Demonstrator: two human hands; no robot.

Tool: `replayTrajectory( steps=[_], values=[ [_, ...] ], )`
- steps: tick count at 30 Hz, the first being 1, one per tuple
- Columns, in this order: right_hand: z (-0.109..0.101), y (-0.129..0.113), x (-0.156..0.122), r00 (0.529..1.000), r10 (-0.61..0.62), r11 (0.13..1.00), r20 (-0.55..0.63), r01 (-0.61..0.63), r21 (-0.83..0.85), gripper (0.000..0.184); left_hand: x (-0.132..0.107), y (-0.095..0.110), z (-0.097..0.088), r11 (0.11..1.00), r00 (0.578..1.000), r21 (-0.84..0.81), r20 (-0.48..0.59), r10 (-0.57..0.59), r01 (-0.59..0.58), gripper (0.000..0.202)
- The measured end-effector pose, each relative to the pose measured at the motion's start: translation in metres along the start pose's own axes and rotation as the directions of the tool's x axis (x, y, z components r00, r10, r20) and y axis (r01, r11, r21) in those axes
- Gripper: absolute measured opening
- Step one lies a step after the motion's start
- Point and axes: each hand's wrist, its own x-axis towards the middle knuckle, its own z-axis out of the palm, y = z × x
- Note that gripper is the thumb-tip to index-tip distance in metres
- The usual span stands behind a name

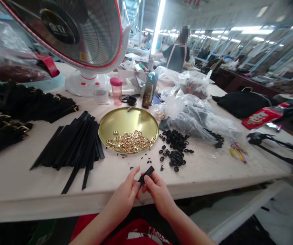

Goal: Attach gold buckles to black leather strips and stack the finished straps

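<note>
Between my two hands, just over the table's front edge, is a short black strap piece [146, 174]. My right hand [158, 190] pinches it from the right, thumb on top. My left hand [127, 190] grips its lower end, with one finger stretched outward. Beyond my hands a round gold tray [126, 117] holds a heap of small gold buckles [133, 142]. To its left lies a fanned stack of black straps [72, 143]. Loose black rings [175, 148] are piled to the tray's right.
A large fan [67, 30] stands at the back left beside finished-looking black straps with gold buckles [21, 102]. Behind the tray are a pink-lidded cup [116, 91] and a dark bottle [150, 90]. Plastic bags [187, 114], yellow-handled snips [237, 153] and a red packet [263, 116] lie right.
</note>
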Motion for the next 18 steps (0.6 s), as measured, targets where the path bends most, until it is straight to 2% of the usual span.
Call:
replayTrajectory(
  steps=[4,6,10,14,18],
  values=[
    [-0.007,-0.003,0.004,0.983,0.109,0.946,0.147,-0.148,0.289,0.03,0.004,0.005,-0.008,0.997,0.995,-0.078,0.101,0.014,-0.007,0.055],
    [-0.011,-0.006,0.005,0.954,0.214,0.915,0.21,-0.271,0.299,0.027,0.003,0.008,-0.008,0.995,0.986,-0.095,0.164,0.01,0.005,0.056],
    [-0.017,-0.015,0.001,0.862,0.386,0.866,0.327,-0.461,0.193,0.023,-0.004,0.014,-0.005,0.999,0.973,-0.047,0.232,0.011,-0.001,0.055],
    [-0.019,-0.024,-0.006,0.815,0.426,0.841,0.392,-0.516,0.16,0.025,-0.01,0.021,-0.001,0.999,0.973,0.013,0.229,0.041,-0.045,0.053],
    [-0.023,-0.029,-0.012,0.826,0.379,0.873,0.417,-0.469,0.135,0.025,-0.015,0.025,0.001,0.999,0.954,0.009,0.297,0.047,-0.052,0.053]
  ],
)
